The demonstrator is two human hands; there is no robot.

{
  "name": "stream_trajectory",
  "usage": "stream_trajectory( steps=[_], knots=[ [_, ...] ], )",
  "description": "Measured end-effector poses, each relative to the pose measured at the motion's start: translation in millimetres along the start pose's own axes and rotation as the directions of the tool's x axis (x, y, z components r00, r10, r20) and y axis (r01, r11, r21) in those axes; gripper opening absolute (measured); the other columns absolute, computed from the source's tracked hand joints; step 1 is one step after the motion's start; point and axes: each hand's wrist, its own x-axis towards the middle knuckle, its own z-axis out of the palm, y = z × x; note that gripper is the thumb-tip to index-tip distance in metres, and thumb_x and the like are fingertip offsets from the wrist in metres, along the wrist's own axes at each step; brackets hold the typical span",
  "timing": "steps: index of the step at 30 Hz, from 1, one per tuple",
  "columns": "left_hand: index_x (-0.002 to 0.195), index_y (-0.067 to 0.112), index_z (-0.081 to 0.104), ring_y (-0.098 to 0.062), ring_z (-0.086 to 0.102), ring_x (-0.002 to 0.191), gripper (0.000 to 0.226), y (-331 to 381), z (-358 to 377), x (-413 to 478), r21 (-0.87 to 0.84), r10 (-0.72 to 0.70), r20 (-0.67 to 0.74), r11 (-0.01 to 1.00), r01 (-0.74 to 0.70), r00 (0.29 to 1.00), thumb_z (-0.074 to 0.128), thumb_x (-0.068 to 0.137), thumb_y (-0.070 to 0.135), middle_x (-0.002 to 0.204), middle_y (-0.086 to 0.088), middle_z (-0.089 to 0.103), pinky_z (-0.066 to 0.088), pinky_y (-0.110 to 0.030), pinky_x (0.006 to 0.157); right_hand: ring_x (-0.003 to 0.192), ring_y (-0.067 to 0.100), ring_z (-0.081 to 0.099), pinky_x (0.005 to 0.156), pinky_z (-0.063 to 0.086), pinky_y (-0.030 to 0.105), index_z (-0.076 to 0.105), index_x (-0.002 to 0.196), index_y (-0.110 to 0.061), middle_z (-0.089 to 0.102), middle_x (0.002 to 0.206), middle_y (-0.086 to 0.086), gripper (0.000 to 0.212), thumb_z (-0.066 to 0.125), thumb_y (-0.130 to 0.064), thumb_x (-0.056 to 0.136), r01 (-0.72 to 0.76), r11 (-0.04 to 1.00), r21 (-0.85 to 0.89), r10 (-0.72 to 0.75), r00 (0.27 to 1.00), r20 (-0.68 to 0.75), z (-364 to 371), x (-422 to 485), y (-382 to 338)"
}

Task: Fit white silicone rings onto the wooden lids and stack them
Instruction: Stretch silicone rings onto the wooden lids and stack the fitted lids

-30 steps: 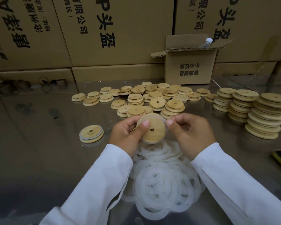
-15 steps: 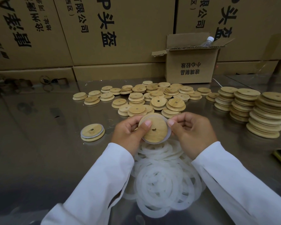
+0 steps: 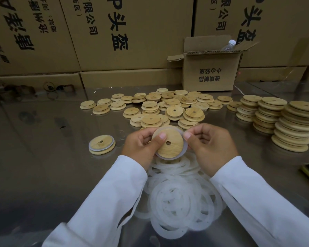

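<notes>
Both hands, left [image 3: 141, 143] and right [image 3: 210, 146], pinch a lid [image 3: 169, 144] upright by its rim to seat its ring [image 3: 184, 148] above the spare rings [image 3: 178, 198].

**Count of things around the small open box**

One small open box [image 3: 210, 72], holding one plastic bottle [image 3: 229, 45]. In front of it, loose wooden lids [image 3: 169, 107], too many and too overlapped to count. To its right, three tall lid stacks [image 3: 292, 127]. One ringed lid [image 3: 102, 144] lies alone, one held lid [image 3: 169, 144] nearer. Silicone rings [image 3: 178, 198]: an uncountable heap.
</notes>
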Motion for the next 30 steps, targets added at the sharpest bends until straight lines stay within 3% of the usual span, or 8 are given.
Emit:
stream_trajectory(
  steps=[11,17,20,23,25,26,28,30],
  knots=[
    [0.090,0.010,0.068,-0.029,0.065,0.088,0.012,3.7,1.8,-1.7,0.059,0.032,0.025,0.998,-0.034,0.999,0.060,0.084,0.004,0.089,-0.016,0.070,0.051,-0.040,0.084,0.064,0.017,0.062,0.070,0.054,0.031,0.061,0.065,-0.023,0.063,0.063,-0.003,0.023,0.064,-0.010,0.083,-0.007,1.000,0.014,0.007,1.000,-0.014,2.0,-0.5,0.9],
    [0.093,0.011,0.069,-0.028,0.066,0.090,0.012,4.7,3.3,-3.4,0.024,0.006,-0.032,1.000,-0.005,0.999,0.061,0.084,0.008,0.091,-0.014,0.071,0.053,-0.039,0.083,0.056,0.007,0.060,0.055,0.048,0.013,0.067,0.066,-0.022,0.065,0.062,-0.001,0.022,0.066,-0.006,0.081,-0.040,0.985,0.166,0.037,0.999,0.022,-0.4,0.9,-0.2],
    [0.086,0.020,0.069,-0.023,0.064,0.089,0.009,7.8,-2.5,0.9,0.034,-0.006,-0.210,0.999,0.013,0.978,0.063,0.084,0.012,0.089,-0.005,0.070,0.051,-0.035,0.083,0.054,0.004,0.061,0.053,0.046,0.009,0.067,0.075,-0.024,0.064,0.065,-0.002,0.017,0.066,-0.008,0.081,-0.066,0.977,0.203,0.066,0.998,0.008,-1.5,1.1,2.1],
    [0.085,0.024,0.068,-0.014,0.064,0.081,0.008,10.6,-23.1,9.1,0.029,-0.011,-0.483,0.999,0.028,0.876,0.064,0.085,0.018,0.084,0.004,0.068,0.051,-0.025,0.080,0.062,0.009,0.064,0.057,0.048,0.011,0.068,0.083,-0.024,0.066,0.069,-0.002,0.014,0.066,-0.011,0.081,-0.102,0.983,0.153,0.103,0.995,0.003,-3.2,1.5,7.7],
    [0.098,0.018,0.070,-0.003,0.058,0.067,0.015,9.9,-41.7,13.6,0.100,0.043,-0.655,0.995,0.029,0.754,0.063,0.085,0.021,0.078,0.006,0.065,0.046,-0.007,0.064,0.063,0.010,0.063,0.058,0.048,0.012,0.069,0.087,-0.022,0.066,0.069,-0.003,0.013,0.065,-0.011,0.082,-0.133,0.983,0.128,0.133,0.991,0.013,-2.8,1.8,10.5],
    [0.102,0.016,0.069,-0.002,0.056,0.064,0.019,8.2,-50.3,15.2,0.125,0.057,-0.717,0.991,0.048,0.695,0.062,0.085,0.022,0.079,0.004,0.064,0.043,-0.005,0.057,0.061,0.008,0.062,0.058,0.048,0.011,0.069,0.086,-0.022,0.066,0.067,-0.004,0.013,0.065,-0.011,0.082,-0.139,0.984,0.112,0.138,0.990,0.019,-2.4,1.8,11.6],
    [0.105,0.015,0.069,-0.010,0.056,0.066,0.023,2.7,-63.5,16.3,0.139,0.038,-0.794,0.983,0.121,0.607,0.062,0.086,0.025,0.083,0.002,0.063,0.042,-0.015,0.064,0.060,0.009,0.061,0.058,0.046,0.011,0.067,0.081,-0.027,0.065,0.066,-0.006,0.016,0.065,-0.011,0.082,-0.135,0.988,0.078,0.134,0.991,0.028,-1.3,1.0,13.2],
    [0.105,0.014,0.069,-0.017,0.057,0.074,0.024,-5.8,-73.4,17.9,0.139,0.003,-0.820,0.971,0.195,0.572,0.062,0.086,0.027,0.086,0.001,0.062,0.042,-0.025,0.074,0.065,0.013,0.062,0.062,0.045,0.015,0.066,0.080,-0.028,0.065,0.066,-0.005,0.018,0.064,-0.011,0.082,-0.131,0.989,0.069,0.129,0.991,0.036,-0.7,0.2,14.7]
  ],
)
